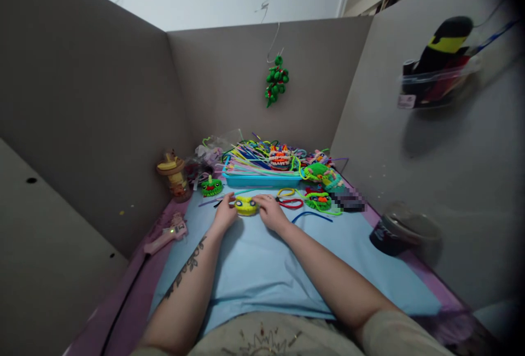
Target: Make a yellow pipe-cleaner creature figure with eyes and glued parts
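Observation:
A small yellow pipe-cleaner figure (246, 206) lies on the light blue sheet (266, 257) in front of me. My left hand (225, 214) grips its left side with curled fingers. My right hand (268, 211) closes on its right side. Both forearms stretch forward over the sheet, and the left one carries a tattoo.
A blue tray (258, 180) of coloured pipe cleaners sits behind the figure. Green fuzzy figures (211, 186) (318, 200) flank it. A pink glue gun (166, 235) lies left, a jar (176, 176) stands at the back left, a dark lidded tub (400, 233) right. Grey cardboard walls (82, 126) enclose the desk.

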Demonstrator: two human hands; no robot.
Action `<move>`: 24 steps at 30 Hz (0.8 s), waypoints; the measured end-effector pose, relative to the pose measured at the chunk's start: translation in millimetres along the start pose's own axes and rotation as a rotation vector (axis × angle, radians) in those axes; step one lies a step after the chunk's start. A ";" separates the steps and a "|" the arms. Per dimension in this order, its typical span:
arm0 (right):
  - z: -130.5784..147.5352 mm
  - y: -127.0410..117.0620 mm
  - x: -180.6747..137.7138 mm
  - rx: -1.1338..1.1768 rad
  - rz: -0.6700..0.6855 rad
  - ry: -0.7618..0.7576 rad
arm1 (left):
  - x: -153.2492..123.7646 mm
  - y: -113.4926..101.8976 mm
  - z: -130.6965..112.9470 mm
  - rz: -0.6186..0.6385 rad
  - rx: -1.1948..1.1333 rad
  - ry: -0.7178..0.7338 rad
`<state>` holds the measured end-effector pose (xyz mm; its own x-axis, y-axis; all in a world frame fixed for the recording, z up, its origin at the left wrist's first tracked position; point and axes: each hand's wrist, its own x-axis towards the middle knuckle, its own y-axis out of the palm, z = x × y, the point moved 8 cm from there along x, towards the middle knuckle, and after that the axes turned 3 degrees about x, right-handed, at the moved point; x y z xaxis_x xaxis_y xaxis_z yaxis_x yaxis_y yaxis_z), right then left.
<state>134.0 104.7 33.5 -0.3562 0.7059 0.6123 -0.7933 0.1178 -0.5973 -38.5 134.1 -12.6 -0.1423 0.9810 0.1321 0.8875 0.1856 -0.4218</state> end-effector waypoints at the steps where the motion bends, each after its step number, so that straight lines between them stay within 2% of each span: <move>1: -7.1 -9.6 0.1 0.013 -0.073 0.033 | -1.9 -3.2 -2.8 0.003 0.027 -0.004; 3: -22.0 -25.4 -1.1 0.032 -0.184 0.105 | -5.0 -12.2 -10.0 -0.001 0.097 0.006; 5: -35.7 -34.1 -3.2 0.065 -0.240 0.179 | -6.6 -25.6 -17.9 -0.056 0.164 0.032; 9: -46.5 -34.2 -4.8 0.091 -0.242 0.247 | -6.7 -46.6 -27.2 -0.173 0.256 0.059; 11: -39.7 -28.3 -3.5 0.066 -0.185 0.204 | -6.1 -45.0 -29.3 -0.145 0.311 0.075; 16: -7.6 -11.0 -4.0 0.020 -0.013 -0.010 | -7.7 -28.7 -31.0 -0.065 0.396 0.133; 21: 6.7 -0.4 -6.5 0.014 0.067 -0.101 | -7.5 -15.5 -25.4 -0.045 0.431 0.154; 24: 7.6 -2.1 -5.8 0.028 0.046 -0.094 | -5.5 -9.2 -21.0 -0.038 0.428 0.170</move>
<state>134.0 95.1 35.1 -0.4359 0.6414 0.6313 -0.7880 0.0669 -0.6121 -36.7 125.9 9.4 -0.0656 0.9564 0.2845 0.6174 0.2629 -0.7414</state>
